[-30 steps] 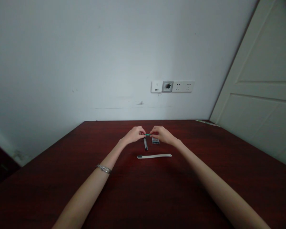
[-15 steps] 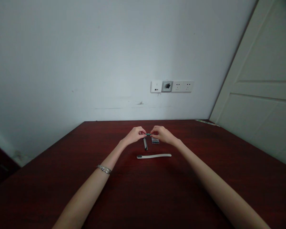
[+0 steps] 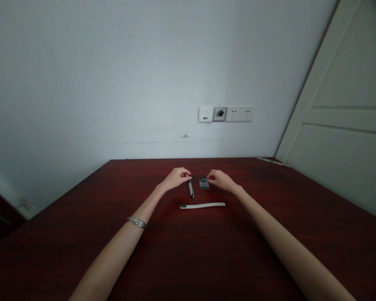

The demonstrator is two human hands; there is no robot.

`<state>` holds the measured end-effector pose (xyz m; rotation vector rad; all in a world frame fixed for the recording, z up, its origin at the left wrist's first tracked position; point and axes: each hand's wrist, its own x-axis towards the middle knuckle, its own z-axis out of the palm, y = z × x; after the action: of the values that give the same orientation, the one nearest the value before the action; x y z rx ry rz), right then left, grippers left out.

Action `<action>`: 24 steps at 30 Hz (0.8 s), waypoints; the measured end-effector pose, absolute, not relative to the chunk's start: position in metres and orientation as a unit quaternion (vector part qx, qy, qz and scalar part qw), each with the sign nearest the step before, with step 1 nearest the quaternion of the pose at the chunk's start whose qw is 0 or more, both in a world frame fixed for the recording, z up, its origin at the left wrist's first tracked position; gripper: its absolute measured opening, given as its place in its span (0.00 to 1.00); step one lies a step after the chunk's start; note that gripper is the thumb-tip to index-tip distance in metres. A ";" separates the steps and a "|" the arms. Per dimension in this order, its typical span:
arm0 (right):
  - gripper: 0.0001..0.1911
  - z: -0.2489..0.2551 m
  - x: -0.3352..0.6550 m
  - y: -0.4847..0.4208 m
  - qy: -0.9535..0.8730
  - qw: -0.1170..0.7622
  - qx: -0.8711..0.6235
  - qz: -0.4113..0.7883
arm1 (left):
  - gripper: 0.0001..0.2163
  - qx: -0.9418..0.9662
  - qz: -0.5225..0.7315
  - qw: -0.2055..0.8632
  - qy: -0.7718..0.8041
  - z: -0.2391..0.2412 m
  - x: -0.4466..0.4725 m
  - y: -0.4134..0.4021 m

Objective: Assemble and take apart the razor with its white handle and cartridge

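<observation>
My left hand (image 3: 177, 177) is closed in a pinch at the far end of a slim grey-and-black object (image 3: 191, 190) lying on the table. What sits between its fingertips, if anything, is too small to make out. My right hand (image 3: 221, 180) pinches a small green stick-like piece (image 3: 203, 180) at the back edge of a little clear case (image 3: 204, 186). I cannot tell whether the piece lies in the case or just above it. Nearer to me is a white toothbrush (image 3: 207, 205) with a dark head pointing left.
Everything lies on a dark red wooden table (image 3: 188, 255) that meets a white wall (image 3: 163, 75). Sockets (image 3: 240, 113) are set in the wall above. A pale panelled door (image 3: 341, 125) stands at the right, with a thin strip (image 3: 272, 161) at the table's back right corner.
My hands have moved apart. The green piece went from between both hands to the clear case with my right hand, which shifted right and slightly down. My left hand stayed nearly still.
</observation>
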<state>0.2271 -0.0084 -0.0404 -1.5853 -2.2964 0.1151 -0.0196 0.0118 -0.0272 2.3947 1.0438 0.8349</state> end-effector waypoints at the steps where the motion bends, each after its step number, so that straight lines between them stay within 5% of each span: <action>1: 0.09 -0.041 0.228 -0.008 -0.809 0.166 -0.562 0.040 | 0.13 0.856 0.295 0.197 0.375 -0.027 -0.020 0.012; 24: 0.09 -0.050 0.228 -0.005 -0.816 0.157 -0.556 0.011 | 0.14 0.865 0.267 0.185 0.382 -0.028 -0.021 0.009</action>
<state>0.2282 -0.0048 -0.0505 -1.5914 -2.3346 0.0305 -0.0210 0.0092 -0.0279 2.4367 1.0774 0.7531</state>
